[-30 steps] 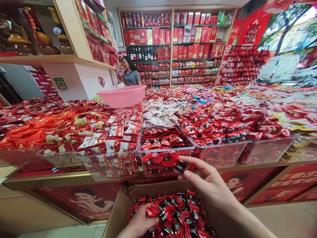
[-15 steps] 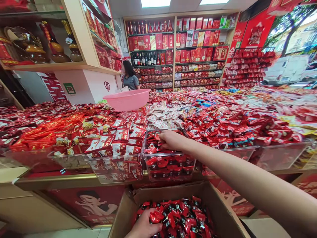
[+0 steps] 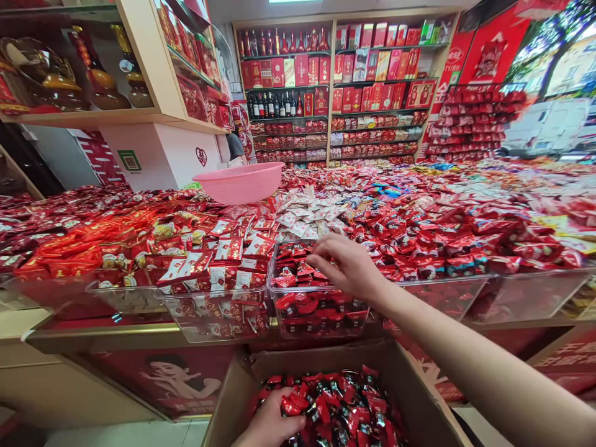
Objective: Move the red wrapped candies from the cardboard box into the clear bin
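Note:
Low in front of me stands a cardboard box [image 3: 428, 397] holding a heap of small red-and-black wrapped candies [image 3: 344, 403]. My left hand [image 3: 272, 419] reaches into it, thumb and fingers closed round a few of the candies. My right hand [image 3: 347, 264] hovers over the right side of a clear plastic bin [image 3: 321, 320], fingers loosely bent and apart, with nothing visible in them. Red-and-black candies fill that bin, lying flat at its top. Directly behind it is a pile of white wrapped sweets [image 3: 311, 211].
Left of the bin, another clear bin [image 3: 214, 316] holds red-and-white packets. A pink plastic basket [image 3: 239, 183] rests on the sweets behind. Further bins [image 3: 447, 295] line the counter edge on the right. A cabinet corner [image 3: 139, 115] juts out at upper left.
My right hand has lifted from the candies in the bin and moved right, its fingers loosening. My left hand stays in the box. The person at the back is now mostly hidden.

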A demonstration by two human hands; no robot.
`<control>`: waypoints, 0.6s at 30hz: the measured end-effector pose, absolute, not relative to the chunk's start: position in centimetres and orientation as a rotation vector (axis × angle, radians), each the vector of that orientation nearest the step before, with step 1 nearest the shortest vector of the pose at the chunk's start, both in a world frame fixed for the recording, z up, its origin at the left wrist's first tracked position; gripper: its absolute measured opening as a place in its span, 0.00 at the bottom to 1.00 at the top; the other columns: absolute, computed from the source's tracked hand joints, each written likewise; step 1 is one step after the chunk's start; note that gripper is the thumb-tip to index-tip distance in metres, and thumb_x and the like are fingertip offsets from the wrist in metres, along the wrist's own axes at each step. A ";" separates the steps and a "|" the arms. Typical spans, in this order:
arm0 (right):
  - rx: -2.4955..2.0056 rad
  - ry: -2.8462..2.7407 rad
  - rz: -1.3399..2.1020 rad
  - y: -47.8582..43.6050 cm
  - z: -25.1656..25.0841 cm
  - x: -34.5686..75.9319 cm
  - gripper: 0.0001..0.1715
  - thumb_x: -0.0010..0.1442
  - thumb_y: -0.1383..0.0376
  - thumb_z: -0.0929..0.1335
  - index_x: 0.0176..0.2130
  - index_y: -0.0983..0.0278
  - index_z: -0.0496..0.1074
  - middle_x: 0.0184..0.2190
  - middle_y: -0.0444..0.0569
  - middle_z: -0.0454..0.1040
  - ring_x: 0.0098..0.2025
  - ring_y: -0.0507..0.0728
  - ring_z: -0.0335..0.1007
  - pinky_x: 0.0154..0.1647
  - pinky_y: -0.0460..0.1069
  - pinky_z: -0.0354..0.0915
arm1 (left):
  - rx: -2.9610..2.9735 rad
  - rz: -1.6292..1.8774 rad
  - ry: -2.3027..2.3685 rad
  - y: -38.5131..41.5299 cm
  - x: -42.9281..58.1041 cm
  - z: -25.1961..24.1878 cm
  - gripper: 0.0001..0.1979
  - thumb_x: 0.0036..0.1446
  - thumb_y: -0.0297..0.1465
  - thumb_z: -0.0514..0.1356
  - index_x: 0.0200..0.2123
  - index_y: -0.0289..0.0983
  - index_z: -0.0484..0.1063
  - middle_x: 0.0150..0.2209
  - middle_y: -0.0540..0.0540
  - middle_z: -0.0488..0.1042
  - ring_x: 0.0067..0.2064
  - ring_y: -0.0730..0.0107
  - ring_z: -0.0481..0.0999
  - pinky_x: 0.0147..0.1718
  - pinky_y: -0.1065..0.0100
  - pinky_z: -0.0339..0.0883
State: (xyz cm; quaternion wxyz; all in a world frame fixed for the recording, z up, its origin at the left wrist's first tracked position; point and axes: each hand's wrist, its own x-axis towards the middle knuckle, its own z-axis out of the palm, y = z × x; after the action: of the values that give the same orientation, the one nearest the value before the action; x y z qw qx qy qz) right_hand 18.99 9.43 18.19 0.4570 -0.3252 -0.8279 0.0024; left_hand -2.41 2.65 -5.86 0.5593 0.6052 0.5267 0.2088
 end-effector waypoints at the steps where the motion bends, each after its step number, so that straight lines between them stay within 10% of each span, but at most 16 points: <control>1: -0.765 -2.060 0.061 7.6 17.3 18.9 0.09 0.54 0.63 0.61 0.28 0.66 0.66 0.26 0.47 0.66 0.31 0.50 0.60 0.33 0.46 0.57 | 1.427 0.506 1.234 2.7 -2.4 -5.7 0.13 0.38 0.30 0.60 0.31 0.34 0.68 0.27 0.50 0.72 0.31 0.69 0.68 0.31 0.72 0.59; 8: -1.292 -2.049 0.707 -0.9 4.3 18.9 0.24 0.45 0.66 0.66 0.45 0.64 0.62 0.41 0.52 0.67 0.41 0.56 0.62 0.39 0.48 0.59 | 1.336 0.606 1.041 2.3 0.0 -3.0 0.12 0.36 0.30 0.62 0.28 0.35 0.66 0.22 0.55 0.66 0.26 0.76 0.63 0.27 0.75 0.57; 13: -1.420 -1.796 0.911 -2.5 2.0 21.9 0.06 0.49 0.65 0.63 0.28 0.64 0.67 0.23 0.44 0.69 0.27 0.51 0.63 0.28 0.44 0.58 | 1.319 0.563 0.831 2.6 3.7 -1.5 0.17 0.35 0.36 0.63 0.29 0.35 0.66 0.20 0.55 0.66 0.23 0.78 0.62 0.25 0.75 0.56; 18: -1.477 -1.318 0.740 -4.5 3.1 25.0 0.11 0.53 0.59 0.60 0.28 0.65 0.62 0.25 0.43 0.65 0.26 0.49 0.61 0.27 0.43 0.58 | 1.424 0.518 0.893 3.6 5.7 -2.3 0.17 0.35 0.40 0.63 0.29 0.36 0.69 0.29 0.48 0.73 0.34 0.65 0.70 0.36 0.68 0.61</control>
State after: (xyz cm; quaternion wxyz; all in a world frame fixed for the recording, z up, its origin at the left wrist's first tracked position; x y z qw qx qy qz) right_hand 25.04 -4.49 3.13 0.4918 -0.6085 -0.5431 0.3049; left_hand 5.73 3.56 -2.27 0.6377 0.6237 0.3910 0.2270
